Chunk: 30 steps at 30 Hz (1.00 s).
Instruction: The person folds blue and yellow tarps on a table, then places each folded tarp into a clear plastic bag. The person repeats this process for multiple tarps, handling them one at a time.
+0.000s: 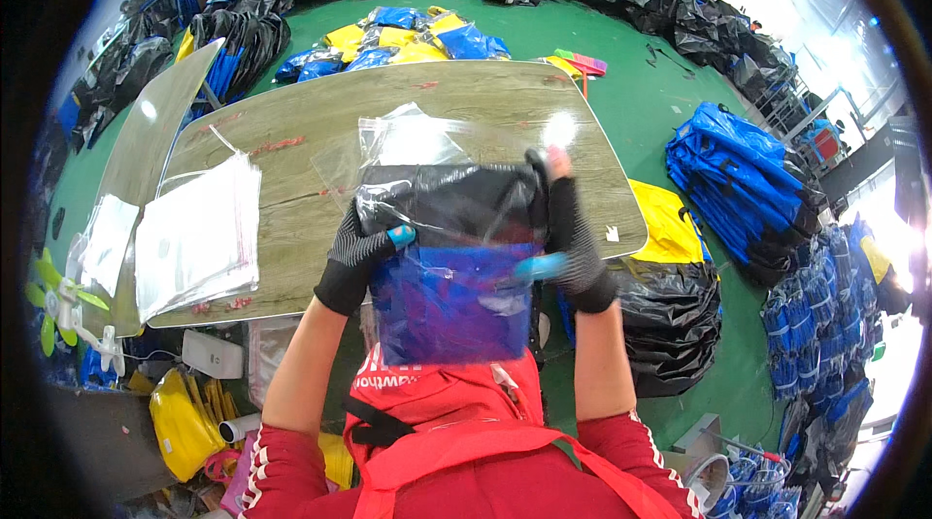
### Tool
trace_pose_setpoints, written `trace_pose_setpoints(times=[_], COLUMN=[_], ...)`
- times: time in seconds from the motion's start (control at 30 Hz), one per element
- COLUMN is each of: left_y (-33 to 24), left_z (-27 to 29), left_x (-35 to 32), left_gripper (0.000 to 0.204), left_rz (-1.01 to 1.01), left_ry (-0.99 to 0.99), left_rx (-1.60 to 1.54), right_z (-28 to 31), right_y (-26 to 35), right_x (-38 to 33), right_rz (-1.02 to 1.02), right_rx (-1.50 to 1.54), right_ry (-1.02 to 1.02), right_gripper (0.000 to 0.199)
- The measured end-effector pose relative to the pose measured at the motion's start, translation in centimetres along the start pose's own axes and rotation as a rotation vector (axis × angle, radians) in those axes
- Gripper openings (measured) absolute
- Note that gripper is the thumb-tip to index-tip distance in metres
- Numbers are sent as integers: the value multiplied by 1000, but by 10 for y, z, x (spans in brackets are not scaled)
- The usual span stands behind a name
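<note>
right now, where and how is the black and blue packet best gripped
Probably by both side edges, coming in from left and right: the packet is broad, flat and flexible-looking. The left hand holds its left edge that way.

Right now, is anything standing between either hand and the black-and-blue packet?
Beyond the black gloves, nothing visible does: the left hand grips the black-and-blue packet by its left side, thumb over its front; the right hand, motion-blurred, is at its right side.

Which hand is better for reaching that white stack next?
Probably the left hand: it's nearer the white stack, while the right hand is farther off, beyond the black-and-blue bundle.
</note>
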State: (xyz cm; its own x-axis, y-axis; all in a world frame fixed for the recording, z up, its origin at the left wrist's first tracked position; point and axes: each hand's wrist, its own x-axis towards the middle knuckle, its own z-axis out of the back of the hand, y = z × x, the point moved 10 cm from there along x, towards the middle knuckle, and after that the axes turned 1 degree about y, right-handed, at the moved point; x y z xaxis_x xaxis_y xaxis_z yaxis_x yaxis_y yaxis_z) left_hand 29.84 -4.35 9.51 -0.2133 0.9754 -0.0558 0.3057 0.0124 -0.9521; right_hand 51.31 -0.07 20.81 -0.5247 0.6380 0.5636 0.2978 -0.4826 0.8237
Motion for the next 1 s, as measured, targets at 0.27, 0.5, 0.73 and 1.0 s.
trace_pose_setpoints(times=[0.27,0.5,0.73,1.0], left_y=[4,-117,-207,-204], left_z=[-3,-5,-26,-21], left_x=[-12,-28,-4,-29], left_gripper=[75,43,27,32], left_rz=[-131,-525,-932,-825], left_ry=[-17,-171,-544,-325], left_rx=[-29,212,708,711], right_z=[33,46,33,67], right_y=[-54,38,96,98], right_x=[-40,1,77,59], right_rz=[-320,4,452,124], right_rx=[-104,-150,-587,-411], right_ry=[-574,-678,-473,-468], right_gripper=[47,25,21,23])
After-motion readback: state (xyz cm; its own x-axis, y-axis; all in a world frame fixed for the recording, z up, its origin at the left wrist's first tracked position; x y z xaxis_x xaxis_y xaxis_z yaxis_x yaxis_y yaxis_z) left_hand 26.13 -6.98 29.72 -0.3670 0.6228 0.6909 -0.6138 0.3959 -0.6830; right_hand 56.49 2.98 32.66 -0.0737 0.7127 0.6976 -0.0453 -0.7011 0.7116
